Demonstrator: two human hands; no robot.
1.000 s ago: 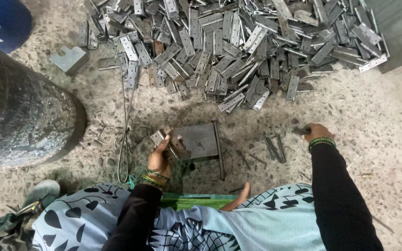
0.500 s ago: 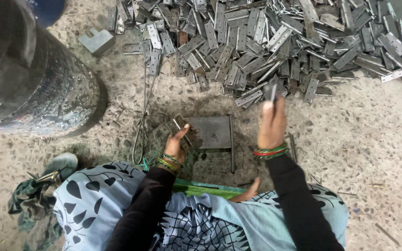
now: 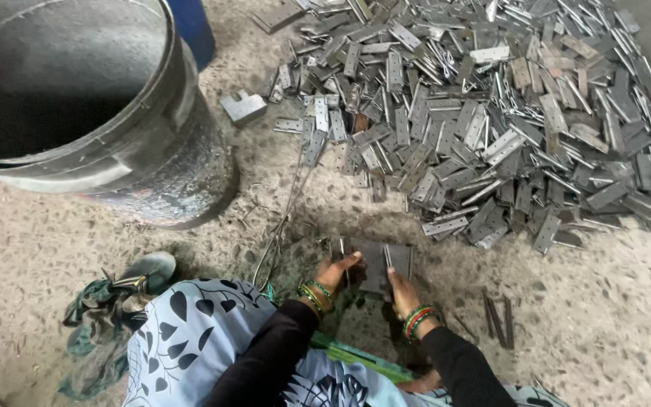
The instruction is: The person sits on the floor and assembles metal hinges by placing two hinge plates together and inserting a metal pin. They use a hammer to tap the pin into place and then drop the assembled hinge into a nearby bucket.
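The big dark drum [image 3: 77,98] was cut off by the top and left edges. The pile of metal hinges [image 3: 491,113] ran off the top and right edges. The left hand [image 3: 337,273] and right hand [image 3: 403,292] covered part of the flat metal block [image 3: 374,264], and what the fingers pinched was too small to tell. The thin rods [image 3: 497,318] looked blurry.
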